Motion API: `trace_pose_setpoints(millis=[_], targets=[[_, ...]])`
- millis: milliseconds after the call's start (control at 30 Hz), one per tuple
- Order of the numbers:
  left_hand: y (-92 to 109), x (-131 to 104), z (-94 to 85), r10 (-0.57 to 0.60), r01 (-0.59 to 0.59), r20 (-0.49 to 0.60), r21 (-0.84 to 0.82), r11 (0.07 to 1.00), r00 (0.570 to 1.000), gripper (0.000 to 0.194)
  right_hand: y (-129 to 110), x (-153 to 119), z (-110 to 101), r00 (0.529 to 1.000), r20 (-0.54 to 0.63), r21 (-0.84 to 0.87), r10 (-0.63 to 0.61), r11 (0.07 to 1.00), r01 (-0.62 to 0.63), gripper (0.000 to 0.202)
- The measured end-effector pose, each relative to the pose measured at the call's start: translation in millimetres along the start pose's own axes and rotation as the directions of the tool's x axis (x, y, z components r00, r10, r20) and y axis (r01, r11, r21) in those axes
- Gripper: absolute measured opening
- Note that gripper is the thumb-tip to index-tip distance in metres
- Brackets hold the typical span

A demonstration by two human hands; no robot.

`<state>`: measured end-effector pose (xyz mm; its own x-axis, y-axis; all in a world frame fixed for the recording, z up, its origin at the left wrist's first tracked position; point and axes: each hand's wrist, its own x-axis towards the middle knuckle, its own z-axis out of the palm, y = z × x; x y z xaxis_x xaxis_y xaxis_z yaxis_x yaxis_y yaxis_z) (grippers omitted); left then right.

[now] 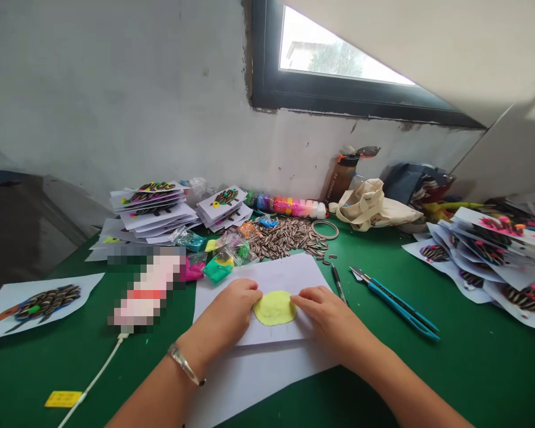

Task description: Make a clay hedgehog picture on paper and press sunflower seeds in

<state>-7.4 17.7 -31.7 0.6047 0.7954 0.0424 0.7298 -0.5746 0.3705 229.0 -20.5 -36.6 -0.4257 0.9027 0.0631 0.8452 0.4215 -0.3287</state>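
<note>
A flattened yellow-green clay shape (275, 308) lies on a white paper sheet (267, 270), with faint pencil lines just below it. My left hand (232, 309) rests on the paper, its thumb and fingertips at the left edge of the clay. From the other side my right hand (327, 315) touches the upper right edge with its fingertips, the fingers stretched out. The fingers of my left hand are bent close together, and nothing lifted shows in them. Another white sheet (258, 380) lies beneath.
Beyond the paper are sunflower seeds (289, 235) and bagged coloured clay (218, 267). A pen (339, 282), blue tweezers (403, 309) and a right-hand paper pile (494, 255) lie rightward. Left are stacked pictures (154, 208), a seed picture (40, 303) and a white cable (93, 380).
</note>
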Motion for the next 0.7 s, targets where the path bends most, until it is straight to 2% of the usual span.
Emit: trace_pose_setpoints(millis=[200, 367, 533, 700], targets=[[1.5, 0.5, -1.8, -0.037, 0.037, 0.015, -0.001, 0.999, 0.999, 0.036, -0.1, 0.0, 1.7, 0.999, 0.027, -0.041, -0.018, 0.999, 0.020, 0.034], [-1.0, 1.1, 2.2, -0.014, 0.014, -0.001, 0.001, 1.000, 1.000, 0.035, 0.3, 3.3, 4.3, 1.000, 0.014, -0.056, -0.011, 0.998, 0.012, 0.034], [-3.2, 0.8, 4.3, -0.010, 0.010, -0.016, -0.002, 1.000, 1.000, 0.035, 5.2, 2.4, 3.6, 0.999, -0.025, 0.071, 0.041, 0.997, -0.039, 0.039], [-4.2, 0.8, 4.7, -0.013, 0.012, -0.031, -0.020, 1.000, 0.999, 0.035, 4.5, 2.3, 3.5, 1.000, -0.013, 0.003, -0.003, 1.000, 0.003, 0.037]])
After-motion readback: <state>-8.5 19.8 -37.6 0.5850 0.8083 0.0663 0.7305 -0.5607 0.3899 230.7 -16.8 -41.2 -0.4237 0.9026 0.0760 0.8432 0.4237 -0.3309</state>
